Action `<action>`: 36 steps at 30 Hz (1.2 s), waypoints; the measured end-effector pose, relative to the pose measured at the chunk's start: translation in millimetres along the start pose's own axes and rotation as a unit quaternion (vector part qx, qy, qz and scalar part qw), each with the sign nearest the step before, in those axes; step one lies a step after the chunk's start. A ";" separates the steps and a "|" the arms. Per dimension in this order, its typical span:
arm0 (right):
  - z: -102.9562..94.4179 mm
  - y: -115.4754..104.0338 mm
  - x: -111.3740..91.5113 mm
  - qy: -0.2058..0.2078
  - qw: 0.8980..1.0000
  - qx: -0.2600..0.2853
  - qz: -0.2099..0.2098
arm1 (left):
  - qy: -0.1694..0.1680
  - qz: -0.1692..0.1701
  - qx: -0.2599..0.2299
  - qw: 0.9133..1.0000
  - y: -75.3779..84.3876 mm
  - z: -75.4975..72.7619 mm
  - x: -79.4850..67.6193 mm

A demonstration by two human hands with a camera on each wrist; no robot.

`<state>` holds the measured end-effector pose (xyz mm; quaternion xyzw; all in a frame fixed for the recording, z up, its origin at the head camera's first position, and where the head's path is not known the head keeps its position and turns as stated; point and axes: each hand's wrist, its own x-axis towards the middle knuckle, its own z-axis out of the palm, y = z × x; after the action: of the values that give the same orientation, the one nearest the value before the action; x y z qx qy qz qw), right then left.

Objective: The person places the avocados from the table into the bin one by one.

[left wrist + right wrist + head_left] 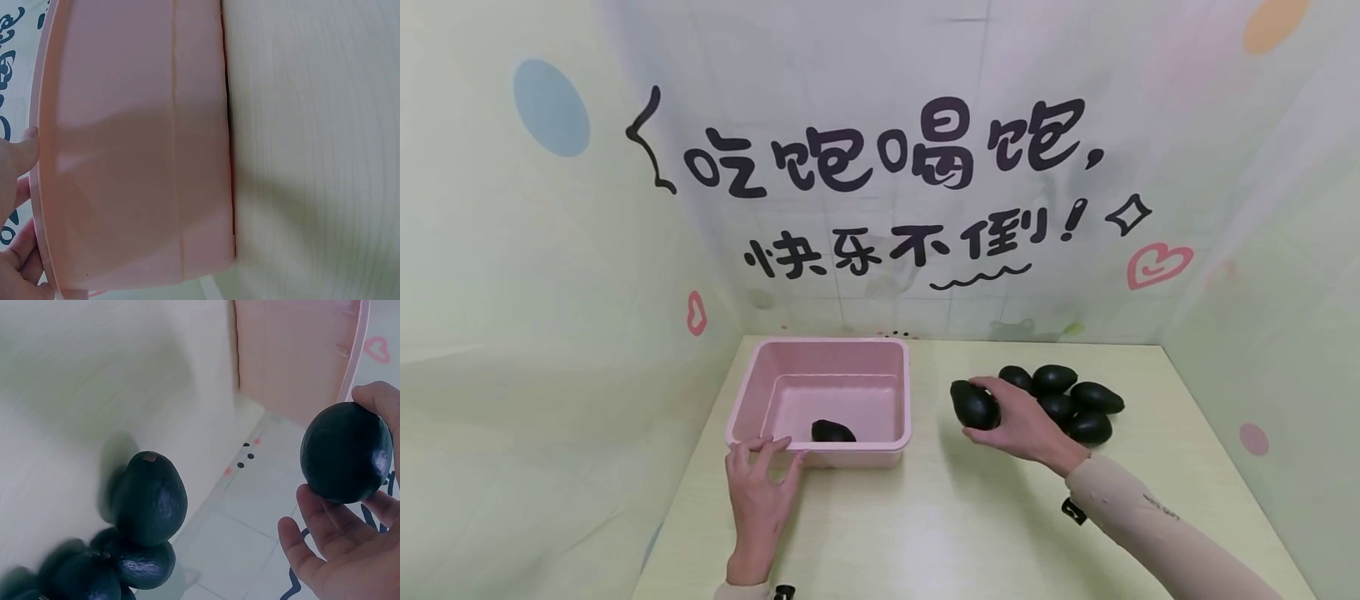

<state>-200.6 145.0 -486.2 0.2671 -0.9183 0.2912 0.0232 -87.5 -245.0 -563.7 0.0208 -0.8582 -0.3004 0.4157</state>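
In the head view my right hand [1021, 419] holds a dark avocado [974, 406] above the table, between the pink basin and a group of avocados. The right wrist view shows this avocado [345, 453] between thumb and fingers. My left hand [762, 492] is at the near-left part of the basin's front rim [850, 447], its fingers over the edge. Close up in the left wrist view, thumb and fingertips [26, 150] grip the rim of the pink basin [119, 150]. One avocado [832, 431] lies inside the basin, partly hidden by the front wall.
Several dark avocados [1054, 380] lie clustered at the back right of the pale wooden table [925, 533]. Behind and beside the table hang light printed sheets [880, 50] with large black characters, hearts and coloured dots.
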 end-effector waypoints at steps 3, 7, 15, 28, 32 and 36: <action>1.1 -2.2 0.8 -0.004 1.000 -0.001 -0.003 | 0.000 -0.001 -0.003 1.000 -0.6 -0.4 -0.3; 0.9 -5.8 1.5 -0.004 1.000 -0.003 -0.013 | -0.001 -0.003 -0.006 1.000 -0.7 -0.4 -0.6; -0.1 -11.2 4.7 -0.006 1.000 -0.009 -0.028 | -0.004 -0.008 -0.002 1.000 0.4 -0.3 0.0; -0.7 -20.0 17.4 0.000 0.999 0.003 -0.049 | -0.007 -0.016 -0.001 1.000 1.4 -1.1 0.3; -1.8 -23.2 21.7 -0.003 0.999 0.001 -0.044 | -0.007 -0.017 -0.003 1.000 1.3 -1.0 0.2; -2.5 -26.5 24.6 -0.008 0.999 0.004 -0.041 | -0.007 -0.012 0.001 1.000 0.3 -1.4 0.3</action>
<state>-208.6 116.5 -465.4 0.3067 -0.9057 0.2915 0.0270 -86.6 -245.5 -562.7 0.0292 -0.8612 -0.3045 0.4060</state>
